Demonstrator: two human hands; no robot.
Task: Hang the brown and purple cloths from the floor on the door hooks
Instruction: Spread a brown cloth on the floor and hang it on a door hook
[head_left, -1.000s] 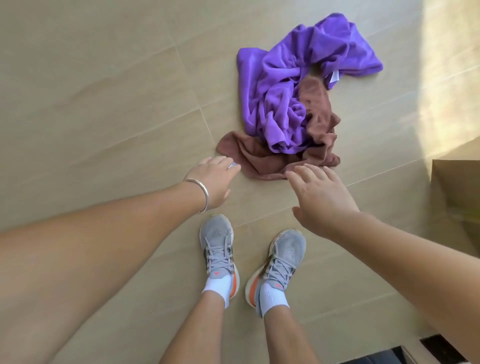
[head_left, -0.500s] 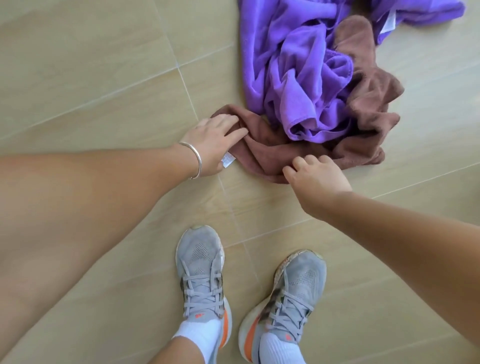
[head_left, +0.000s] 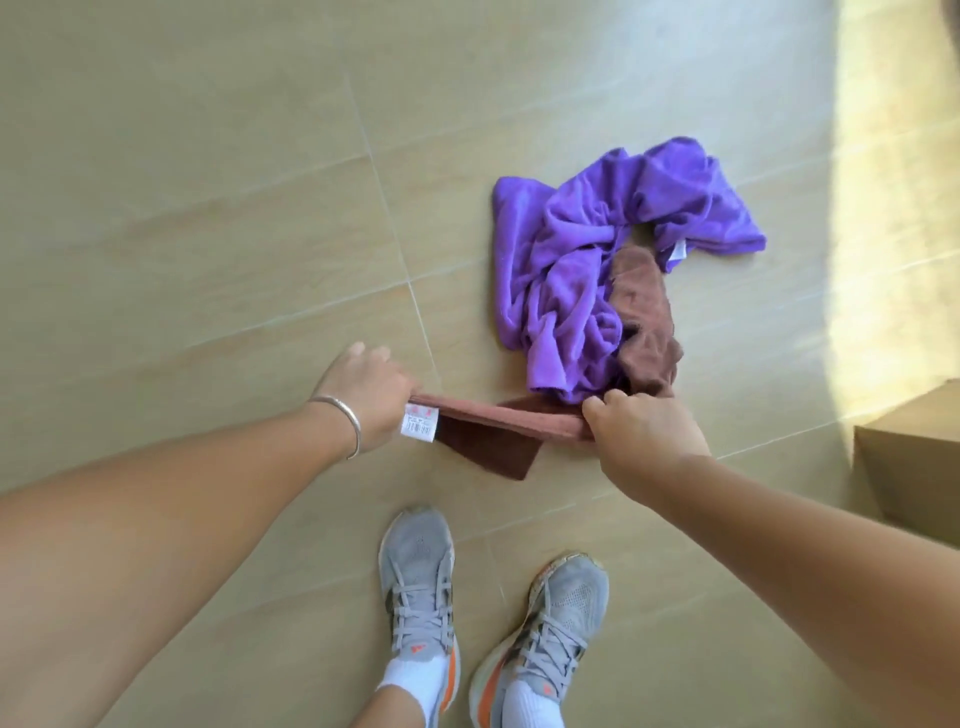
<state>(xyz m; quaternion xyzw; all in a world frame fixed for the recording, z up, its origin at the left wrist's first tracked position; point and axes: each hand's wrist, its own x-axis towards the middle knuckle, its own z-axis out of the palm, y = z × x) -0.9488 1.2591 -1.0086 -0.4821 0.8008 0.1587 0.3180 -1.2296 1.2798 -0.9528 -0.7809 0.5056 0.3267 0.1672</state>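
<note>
A brown cloth (head_left: 498, 431) is stretched between my two hands just above the tiled floor. My left hand (head_left: 366, 395) grips its left corner, where a white label hangs. My right hand (head_left: 639, 428) grips the same edge further right. The rest of the brown cloth trails back under a crumpled purple cloth (head_left: 587, 260), which lies on the floor beyond my right hand. No door or hooks are in view.
My two grey and orange shoes (head_left: 421, 587) stand on the beige floor tiles right below the cloth. A cardboard box corner (head_left: 909, 457) juts in at the right edge. A bright patch of sunlight falls on the floor at the upper right.
Both hands closed on the brown cloth's near edge and lifted it, pulling it taut between them and partly out from under the purple cloth. The camera has risen.
</note>
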